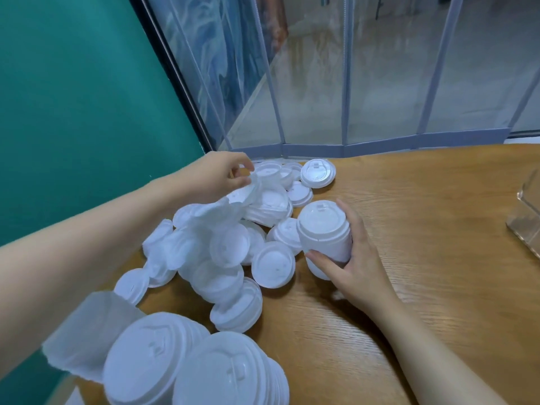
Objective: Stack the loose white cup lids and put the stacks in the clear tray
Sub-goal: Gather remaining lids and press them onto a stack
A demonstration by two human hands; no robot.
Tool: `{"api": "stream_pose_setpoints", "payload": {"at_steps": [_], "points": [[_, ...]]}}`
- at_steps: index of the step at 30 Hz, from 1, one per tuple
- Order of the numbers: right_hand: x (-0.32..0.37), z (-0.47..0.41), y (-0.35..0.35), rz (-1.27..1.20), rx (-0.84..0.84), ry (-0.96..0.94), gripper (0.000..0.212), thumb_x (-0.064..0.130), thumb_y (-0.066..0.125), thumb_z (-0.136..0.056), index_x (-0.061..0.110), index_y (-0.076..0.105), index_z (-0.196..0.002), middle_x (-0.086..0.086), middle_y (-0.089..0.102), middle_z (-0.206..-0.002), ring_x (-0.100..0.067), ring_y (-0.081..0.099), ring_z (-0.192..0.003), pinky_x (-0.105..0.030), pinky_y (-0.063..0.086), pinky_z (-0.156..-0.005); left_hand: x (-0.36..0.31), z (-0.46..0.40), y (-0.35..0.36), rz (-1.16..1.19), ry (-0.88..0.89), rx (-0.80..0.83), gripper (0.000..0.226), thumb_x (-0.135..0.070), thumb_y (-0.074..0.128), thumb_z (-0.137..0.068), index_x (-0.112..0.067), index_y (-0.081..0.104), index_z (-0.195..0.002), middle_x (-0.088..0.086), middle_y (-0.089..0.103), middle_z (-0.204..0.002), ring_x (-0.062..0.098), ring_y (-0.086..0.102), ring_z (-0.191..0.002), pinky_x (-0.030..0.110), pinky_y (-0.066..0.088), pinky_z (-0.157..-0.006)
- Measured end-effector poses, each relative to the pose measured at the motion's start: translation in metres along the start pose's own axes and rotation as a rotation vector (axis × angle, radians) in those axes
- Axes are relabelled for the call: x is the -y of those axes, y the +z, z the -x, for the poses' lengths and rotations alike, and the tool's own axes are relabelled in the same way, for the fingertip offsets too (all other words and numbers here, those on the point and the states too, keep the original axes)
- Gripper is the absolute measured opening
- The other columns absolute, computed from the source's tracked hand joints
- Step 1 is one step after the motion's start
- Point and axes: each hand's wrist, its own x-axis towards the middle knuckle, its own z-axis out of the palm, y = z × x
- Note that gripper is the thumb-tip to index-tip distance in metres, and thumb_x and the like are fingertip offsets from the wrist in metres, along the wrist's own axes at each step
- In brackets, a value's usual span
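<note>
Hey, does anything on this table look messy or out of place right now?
Yes. The loose lids lie jumbled on the wooden table, some upside down, with thin plastic wrap draped over them. The left hand pinches that plastic wrap.

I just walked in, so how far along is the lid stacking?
Early. Done: two tall stacks stand nearest the camera. In hand: the right hand grips a short stack; the left hand pinches a lid. Left: many loose lids remain, and the visible part of the clear tray holds none.
</note>
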Motion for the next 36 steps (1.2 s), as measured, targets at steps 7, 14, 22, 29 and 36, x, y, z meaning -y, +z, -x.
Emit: {"api": "stream_pose_setpoints", "payload": {"at_steps": [7,14,22,29,36], "points": [[0.0,-0.002,0.001,-0.001,0.004,0.005,0.094,0.058,0.078,-0.073,0.051,0.029,-0.153,0.039,0.042,-0.144,0.008,0.042,-0.136,-0.006,0.031,-0.105,0.014,0.001,0.022,0.003,-0.102,0.111,0.039,-0.055,0.067,-0.096,-0.023,0.069,-0.116,-0.009,0.066,-0.108,0.015,0.063,-0.1,0.035,0.053,-0.09],[-0.001,-0.003,0.001,-0.014,0.019,0.005,0.093,0.056,0.079,-0.073,0.051,0.03,-0.152,0.037,0.043,-0.144,0.006,0.044,-0.137,-0.005,0.03,-0.106,0.005,-0.009,0.046,-0.113,-0.131,-0.029,0.012,-0.033,0.068,-0.096,-0.023,0.074,-0.099,-0.006,0.072,-0.099,0.02,0.066,-0.092,0.04,0.056,-0.084],[0.0,-0.002,0.001,-0.008,0.012,0.0,0.092,0.054,0.079,-0.073,0.05,0.031,-0.151,0.043,0.041,-0.141,0.013,0.041,-0.134,0.001,0.027,-0.102,0.009,-0.014,0.059,-0.076,-0.2,-0.041,0.035,-0.049,0.072,-0.093,-0.023,0.064,-0.072,-0.005,0.066,-0.078,0.02,0.059,-0.076,0.038,0.049,-0.075],[0.0,-0.003,0.001,0.002,0.026,0.022,0.093,0.06,0.077,-0.073,0.05,0.029,-0.152,0.035,0.042,-0.145,0.008,0.041,-0.136,-0.002,0.029,-0.103,-0.004,-0.013,0.048,-0.121,-0.161,-0.061,0.018,-0.034,0.064,-0.097,-0.026,0.063,-0.081,-0.004,0.07,-0.088,0.023,0.063,-0.087,0.041,0.051,-0.085],[-0.001,-0.002,0.001,0.011,0.028,0.014,0.091,0.063,0.075,-0.074,0.053,0.027,-0.15,0.037,0.04,-0.144,0.01,0.041,-0.134,-0.009,0.034,-0.102,-0.035,0.008,0.007,0.289,-0.146,-0.065,0.031,-0.031,0.054,-0.104,-0.009,0.047,-0.083,0.003,0.051,-0.079,0.021,0.044,-0.07,0.035,0.036,-0.065]]}}
